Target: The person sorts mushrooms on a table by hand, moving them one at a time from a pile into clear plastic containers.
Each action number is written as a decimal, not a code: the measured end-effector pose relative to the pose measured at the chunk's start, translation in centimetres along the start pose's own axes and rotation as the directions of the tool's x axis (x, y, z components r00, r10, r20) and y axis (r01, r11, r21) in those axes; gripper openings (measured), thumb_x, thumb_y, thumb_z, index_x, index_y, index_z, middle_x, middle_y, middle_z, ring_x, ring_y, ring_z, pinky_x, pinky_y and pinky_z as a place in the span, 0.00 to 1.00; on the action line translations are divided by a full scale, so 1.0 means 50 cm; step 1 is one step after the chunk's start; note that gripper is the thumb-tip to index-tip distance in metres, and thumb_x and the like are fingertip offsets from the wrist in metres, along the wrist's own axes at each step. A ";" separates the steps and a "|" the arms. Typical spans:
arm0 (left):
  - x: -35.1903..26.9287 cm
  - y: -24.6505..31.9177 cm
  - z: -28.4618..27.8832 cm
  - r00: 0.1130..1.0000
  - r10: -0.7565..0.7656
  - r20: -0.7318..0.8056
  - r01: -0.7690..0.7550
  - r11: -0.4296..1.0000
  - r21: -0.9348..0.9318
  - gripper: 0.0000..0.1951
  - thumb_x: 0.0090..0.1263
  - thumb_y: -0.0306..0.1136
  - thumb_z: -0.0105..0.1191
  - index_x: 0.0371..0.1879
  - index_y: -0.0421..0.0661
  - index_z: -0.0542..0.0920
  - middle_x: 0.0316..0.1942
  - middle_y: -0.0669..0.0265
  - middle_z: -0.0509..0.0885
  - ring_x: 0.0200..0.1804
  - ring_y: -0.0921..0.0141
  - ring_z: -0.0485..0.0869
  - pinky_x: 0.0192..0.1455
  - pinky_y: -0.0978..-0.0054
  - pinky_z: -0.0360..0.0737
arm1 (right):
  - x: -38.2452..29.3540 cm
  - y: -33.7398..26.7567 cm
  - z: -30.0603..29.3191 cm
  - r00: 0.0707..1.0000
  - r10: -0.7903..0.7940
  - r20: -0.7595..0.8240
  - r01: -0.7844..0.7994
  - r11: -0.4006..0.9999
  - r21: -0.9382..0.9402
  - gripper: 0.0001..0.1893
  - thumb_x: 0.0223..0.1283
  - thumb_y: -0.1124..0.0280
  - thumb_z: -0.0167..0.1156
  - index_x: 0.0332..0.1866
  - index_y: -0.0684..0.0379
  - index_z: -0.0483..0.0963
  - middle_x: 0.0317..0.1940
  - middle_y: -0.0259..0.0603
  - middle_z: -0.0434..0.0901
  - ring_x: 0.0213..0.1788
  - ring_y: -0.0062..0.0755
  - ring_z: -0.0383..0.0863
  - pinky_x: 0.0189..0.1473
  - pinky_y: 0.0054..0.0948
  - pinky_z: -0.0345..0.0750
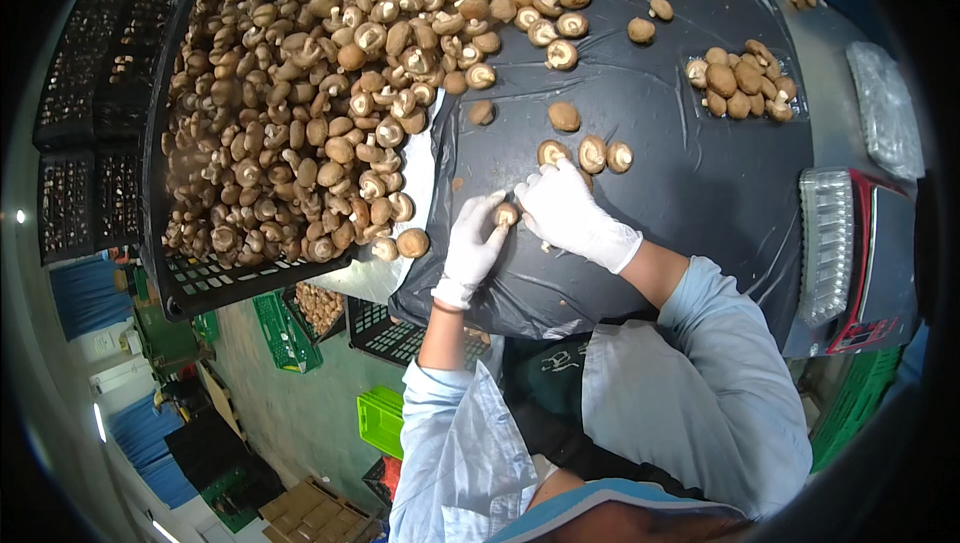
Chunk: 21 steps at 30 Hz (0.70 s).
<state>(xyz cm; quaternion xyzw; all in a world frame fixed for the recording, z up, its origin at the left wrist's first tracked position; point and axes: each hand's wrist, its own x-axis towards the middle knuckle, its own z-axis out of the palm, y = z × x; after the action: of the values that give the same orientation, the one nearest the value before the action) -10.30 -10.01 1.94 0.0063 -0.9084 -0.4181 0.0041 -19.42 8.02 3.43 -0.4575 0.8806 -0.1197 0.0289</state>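
My left hand (474, 239), in a white glove, pinches a small shiitake mushroom (505, 214) between thumb and fingers, its pale underside and stem turned up. Just right of it is my gloved right hand (574, 213), palm down with fingers bent; whether anything is in its grip is hidden. Beyond the right fingers lie a stem-up mushroom (592, 154), a smaller one (619, 157) and another (552, 152) close to the fingertips. Part of a further cap shows beside the right hand. A small stem piece (545, 246) rests on the black plastic sheet (645, 92) below the right palm.
A large black crate (180, 288) tipped at left spills a mushroom heap (300, 115) onto the table. At right stand a clear tray of mushrooms (742, 81), stacked empty clear trays (825, 243) and a plastic bag (885, 111). Green crates (289, 329) stand on the floor.
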 end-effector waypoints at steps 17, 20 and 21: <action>-0.358 -0.064 -0.232 0.825 -0.360 -0.435 0.554 0.663 0.503 0.31 0.51 0.29 0.70 0.58 0.44 0.77 0.52 0.48 0.71 0.56 0.49 0.75 0.63 0.57 0.73 | -0.031 0.009 0.030 0.965 -0.244 -0.094 0.229 0.962 -0.147 0.22 0.65 0.62 0.50 0.61 0.59 0.76 0.68 0.54 0.70 0.73 0.61 0.63 0.74 0.70 0.49; -0.362 -0.035 -0.210 0.827 -0.300 -0.475 0.503 0.773 0.387 0.42 0.51 0.35 0.74 0.69 0.46 0.69 0.65 0.43 0.65 0.68 0.45 0.66 0.72 0.53 0.64 | -0.016 0.088 -0.044 0.992 -0.053 0.114 0.063 0.994 -0.090 0.26 0.60 0.53 0.59 0.60 0.56 0.76 0.68 0.50 0.70 0.73 0.56 0.63 0.73 0.67 0.54; -0.317 0.016 -0.191 0.865 -0.287 -0.412 0.450 0.806 0.385 0.45 0.51 0.37 0.75 0.71 0.46 0.67 0.69 0.42 0.61 0.71 0.44 0.62 0.73 0.50 0.62 | -0.023 0.117 -0.048 0.992 -0.024 0.123 0.030 0.998 -0.051 0.27 0.59 0.51 0.61 0.61 0.55 0.76 0.69 0.49 0.69 0.72 0.55 0.63 0.72 0.64 0.56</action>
<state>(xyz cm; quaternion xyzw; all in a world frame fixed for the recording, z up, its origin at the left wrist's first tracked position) 5.67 -16.49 8.74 0.2566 -0.9484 -0.1712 0.0736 -23.81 12.64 4.32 -0.4765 0.8738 -0.0686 0.0690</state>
